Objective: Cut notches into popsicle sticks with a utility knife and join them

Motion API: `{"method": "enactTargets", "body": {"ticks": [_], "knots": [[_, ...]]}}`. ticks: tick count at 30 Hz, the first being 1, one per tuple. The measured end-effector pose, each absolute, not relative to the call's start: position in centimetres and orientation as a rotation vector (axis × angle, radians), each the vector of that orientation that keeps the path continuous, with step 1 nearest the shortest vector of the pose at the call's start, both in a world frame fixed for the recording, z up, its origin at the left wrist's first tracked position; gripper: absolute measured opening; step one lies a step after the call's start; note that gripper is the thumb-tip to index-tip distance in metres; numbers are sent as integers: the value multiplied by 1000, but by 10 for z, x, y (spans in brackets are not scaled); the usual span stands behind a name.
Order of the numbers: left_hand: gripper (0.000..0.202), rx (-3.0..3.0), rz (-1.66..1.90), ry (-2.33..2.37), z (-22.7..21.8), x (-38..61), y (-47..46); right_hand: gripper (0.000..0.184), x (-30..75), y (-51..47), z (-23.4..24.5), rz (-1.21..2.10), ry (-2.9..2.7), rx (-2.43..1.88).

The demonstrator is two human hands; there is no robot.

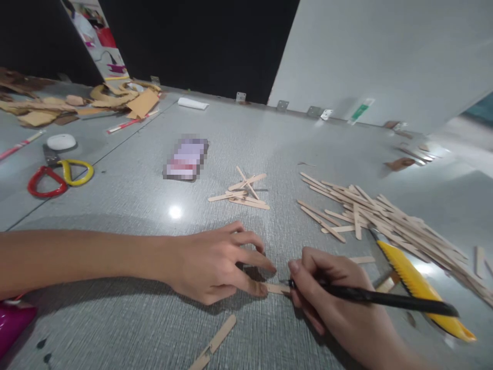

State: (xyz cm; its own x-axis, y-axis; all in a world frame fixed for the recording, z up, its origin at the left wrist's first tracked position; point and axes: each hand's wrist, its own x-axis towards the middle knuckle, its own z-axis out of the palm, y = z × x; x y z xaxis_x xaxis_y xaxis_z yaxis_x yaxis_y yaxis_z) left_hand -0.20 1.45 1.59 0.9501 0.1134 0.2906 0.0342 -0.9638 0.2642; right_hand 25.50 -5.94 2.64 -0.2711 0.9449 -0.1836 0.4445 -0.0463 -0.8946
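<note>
My left hand [217,264] lies on the grey table [127,205], its thumb and fingertips pressing down a short piece of wooden stick [276,289]. My right hand [335,303] grips a black pen [377,297], its tip touching the right end of that stick piece. A yellow utility knife [419,288] lies just right of my right hand. A large heap of wooden sticks [377,216] spreads behind it. A small pile of sticks [242,194] sits beyond my left hand.
Red and yellow scissors [57,177] and a white oval object [60,141] lie at left, cardboard scraps [77,103] behind them. A blurred phone [186,158] rests mid-table. A cut stick [215,341] lies near the front edge, a magenta object [13,321] at bottom left.
</note>
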Motion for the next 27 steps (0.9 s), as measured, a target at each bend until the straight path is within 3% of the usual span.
{"method": "enactTargets", "body": {"ticks": [6,16,27], "knots": [[41,2811,419,142,16,-3,14,49,255,-57,25,1017,-2038,-1469],[40,2825,463,140,16,-3,14,51,257,-57,24,1250,-1939,-1520],[43,2710,452,184,18,-1,13,48,254,-56,23,1088,-2040,-1507]]}}
